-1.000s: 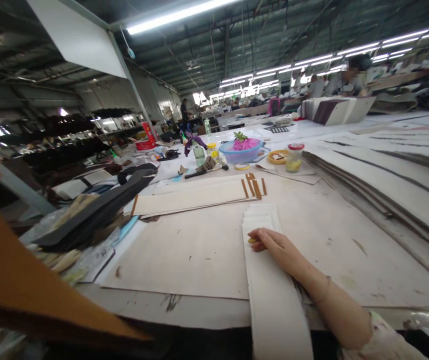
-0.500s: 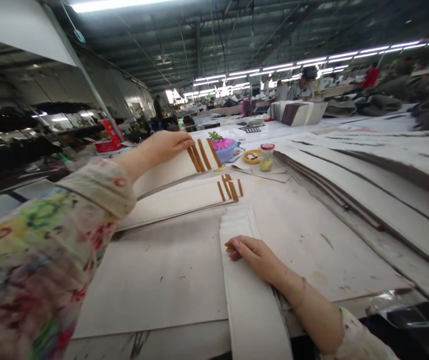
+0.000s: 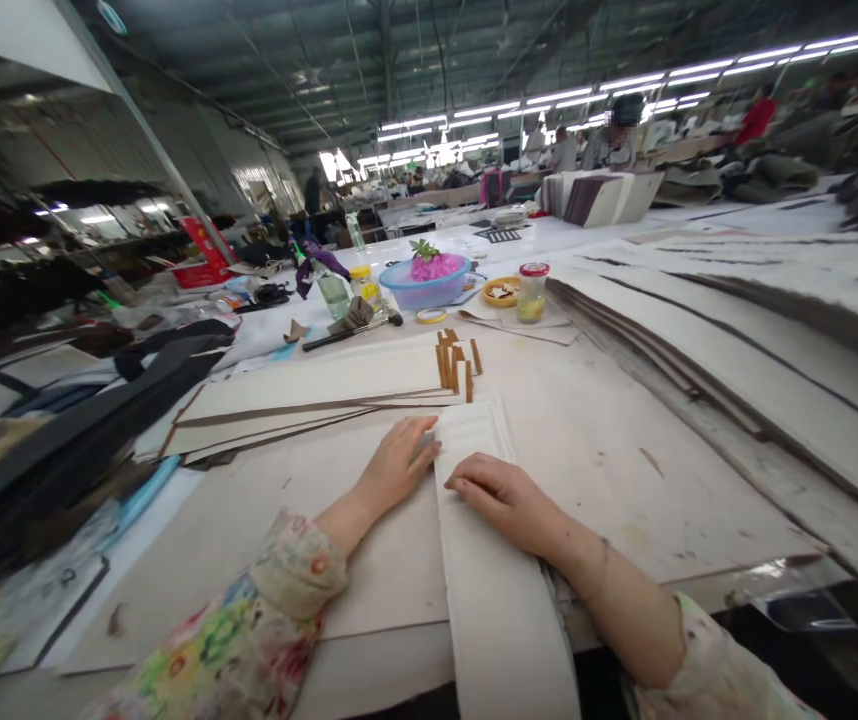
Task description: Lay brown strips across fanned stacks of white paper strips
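A stack of long white strips (image 3: 508, 610) runs from the table's front edge away from me, its far ends slightly fanned. At its left edge is my left hand (image 3: 391, 472), fingers stretched and thumb apart, the tips touching or nearly touching the strips. My right hand (image 3: 504, 500) rests on top of the stack with its fingers curled in and pressed together; whatever they may hold is hidden. Beyond the hands lies a pile of white pieces (image 3: 324, 378) with brown tape strips (image 3: 445, 366) at their right ends.
Behind the pile are a blue basin (image 3: 421, 290) with a pink bundle and leaves, a red-lidded jar (image 3: 532, 295), a yellow dish (image 3: 502, 291) and a black-handled tool (image 3: 346, 332). Large layered sheets (image 3: 759, 370) cover the right side. A person (image 3: 613, 145) stands far back.
My left hand has let go of a taped white piece, now on the pile, and come back toward me to the strip stack. My right hand stays on the stack.
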Demonstrator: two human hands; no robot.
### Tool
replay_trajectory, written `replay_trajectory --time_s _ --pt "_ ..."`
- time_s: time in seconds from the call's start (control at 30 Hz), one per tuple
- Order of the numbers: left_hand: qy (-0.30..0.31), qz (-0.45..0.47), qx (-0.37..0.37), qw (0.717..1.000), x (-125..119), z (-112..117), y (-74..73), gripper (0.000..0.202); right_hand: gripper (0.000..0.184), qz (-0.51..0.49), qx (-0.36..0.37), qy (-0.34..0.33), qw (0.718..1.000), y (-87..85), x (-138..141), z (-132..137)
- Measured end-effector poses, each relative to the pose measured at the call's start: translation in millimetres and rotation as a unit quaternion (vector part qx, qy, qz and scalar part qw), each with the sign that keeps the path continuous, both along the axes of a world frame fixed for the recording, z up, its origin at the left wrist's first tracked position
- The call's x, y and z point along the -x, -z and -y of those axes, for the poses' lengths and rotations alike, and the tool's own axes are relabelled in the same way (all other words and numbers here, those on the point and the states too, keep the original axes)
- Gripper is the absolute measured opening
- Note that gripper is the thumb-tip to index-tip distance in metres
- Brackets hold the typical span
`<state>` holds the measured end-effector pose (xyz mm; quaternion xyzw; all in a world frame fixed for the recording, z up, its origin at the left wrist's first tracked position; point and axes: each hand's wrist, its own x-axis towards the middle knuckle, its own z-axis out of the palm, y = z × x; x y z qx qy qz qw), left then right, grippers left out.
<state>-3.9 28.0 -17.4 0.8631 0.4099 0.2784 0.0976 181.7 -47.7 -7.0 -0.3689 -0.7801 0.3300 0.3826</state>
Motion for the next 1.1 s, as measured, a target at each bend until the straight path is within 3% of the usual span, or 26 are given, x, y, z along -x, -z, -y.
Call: replay_trajectory --time_s 0.13,0.3,0.53,0.67,0.8,0.97,1.1 --pt "-0.049 0.086 0.055 0.994 3 9 4.1 0.026 0.010 0.092 -0.076 0.055 0.991 -1.7 2 -1" --pt "0.012 0.076 0.068 0.995 0 15 -1.4 0.023 0.007 0.121 -0.068 0.048 0.989 -6.9 4 22" --pt "0.016 0.085 0.078 0.993 -5 26 -4.1 0.021 0.007 0.128 -0.027 0.050 0.990 -8.8 -6 78" --pt "0.076 0.068 0.068 0.992 -12 47 -12.0 0.021 0.008 0.127 -0.049 0.056 0.989 -6.5 -7 85" --pt "0.115 -0.004 0.039 0.993 -20 70 -19.2 0.028 0.009 0.125 -0.083 0.073 0.986 -3.3 -6 85" --pt "0.096 -0.058 0.033 0.993 -23 84 -22.6 0.031 0.010 0.126 -0.090 0.088 0.984 -1.4 -6 85" --pt "0.031 -0.054 0.083 0.995 -19 88 -24.6 0.026 0.010 0.136 -0.101 0.103 0.980 0.6 -5 87"
